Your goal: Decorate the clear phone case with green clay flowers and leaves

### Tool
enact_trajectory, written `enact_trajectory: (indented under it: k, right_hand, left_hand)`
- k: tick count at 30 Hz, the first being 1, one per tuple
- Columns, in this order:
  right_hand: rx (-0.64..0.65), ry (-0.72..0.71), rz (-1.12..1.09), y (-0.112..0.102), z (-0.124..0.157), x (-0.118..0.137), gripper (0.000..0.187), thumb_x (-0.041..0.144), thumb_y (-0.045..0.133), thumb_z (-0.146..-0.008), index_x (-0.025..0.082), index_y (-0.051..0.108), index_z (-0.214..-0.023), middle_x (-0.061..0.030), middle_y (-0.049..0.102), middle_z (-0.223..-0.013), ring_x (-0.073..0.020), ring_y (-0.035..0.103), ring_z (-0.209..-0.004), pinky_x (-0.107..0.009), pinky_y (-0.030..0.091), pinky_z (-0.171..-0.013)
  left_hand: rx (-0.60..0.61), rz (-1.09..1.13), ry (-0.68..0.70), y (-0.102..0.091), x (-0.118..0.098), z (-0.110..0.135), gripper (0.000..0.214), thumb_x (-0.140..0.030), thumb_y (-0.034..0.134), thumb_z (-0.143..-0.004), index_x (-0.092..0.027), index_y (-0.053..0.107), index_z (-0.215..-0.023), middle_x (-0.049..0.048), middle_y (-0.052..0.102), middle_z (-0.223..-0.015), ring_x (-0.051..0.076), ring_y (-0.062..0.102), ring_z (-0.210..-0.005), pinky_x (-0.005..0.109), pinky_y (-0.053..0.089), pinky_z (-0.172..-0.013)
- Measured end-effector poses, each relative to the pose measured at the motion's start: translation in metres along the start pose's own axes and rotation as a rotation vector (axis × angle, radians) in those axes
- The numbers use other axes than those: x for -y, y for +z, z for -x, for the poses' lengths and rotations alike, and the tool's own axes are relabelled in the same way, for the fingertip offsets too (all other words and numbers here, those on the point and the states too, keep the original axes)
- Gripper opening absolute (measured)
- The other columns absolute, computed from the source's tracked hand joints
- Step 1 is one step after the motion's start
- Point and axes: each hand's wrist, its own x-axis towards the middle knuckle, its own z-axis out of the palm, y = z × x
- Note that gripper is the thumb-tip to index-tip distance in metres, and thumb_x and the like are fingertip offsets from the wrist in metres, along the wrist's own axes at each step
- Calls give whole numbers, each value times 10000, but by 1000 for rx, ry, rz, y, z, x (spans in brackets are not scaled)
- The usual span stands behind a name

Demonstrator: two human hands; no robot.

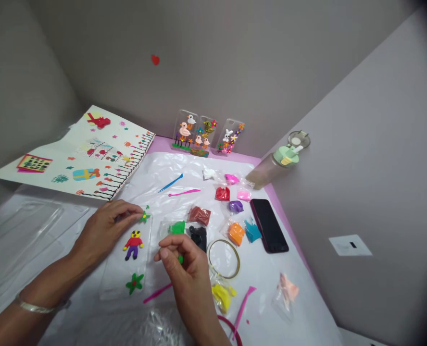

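Observation:
A clear phone case (118, 276) lies flat on the table, with a clay figure (133, 245) in a red top and purple trousers at its middle. Below the figure sits a green clay flower with a red centre (134, 284). My left hand (114, 221) has thumb and forefinger together on a smaller green clay flower with a yellow centre (144, 216) at the case's top edge. My right hand (186, 264) is apart from the case, its fingers curled and fingertips pinched. A bit of green clay (180, 259) shows inside its curl; the pinched tips hide anything between them.
Bagged clays, such as red (222, 193) and orange (236, 233), lie to the right around a bangle (224, 259). Beyond are a phone (269, 225) and a bottle (274, 166). Decorated cases (230, 137) lean on the wall; a decorated card (80, 154) is at left.

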Motion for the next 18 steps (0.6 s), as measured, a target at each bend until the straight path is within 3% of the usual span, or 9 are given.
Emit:
enact_trajectory:
  k: [12,18]
  right_hand:
    - [-14,-8,-25,-2,-2,0,238,405,764,-900,188,765,-999,-42,750,-842,-158,598,-761,-262,466,-754]
    - [-40,-23,-87,-4,-4,-3,367,527,672,-981,180,731,-1084,-46,755,-911,-98,428,-609,-227,359,-597]
  left_hand:
    - [82,-134,91,-5,20,2,321,-586,668,-934,-317,839,-968,56,827,-1014,327,690,-1039,397,483,-930]
    - [109,-155,121,-8,29,5,331,-574,647,-958,-307,820,-1052,50,807,-1080,332,699,-1072,435,504,-963]
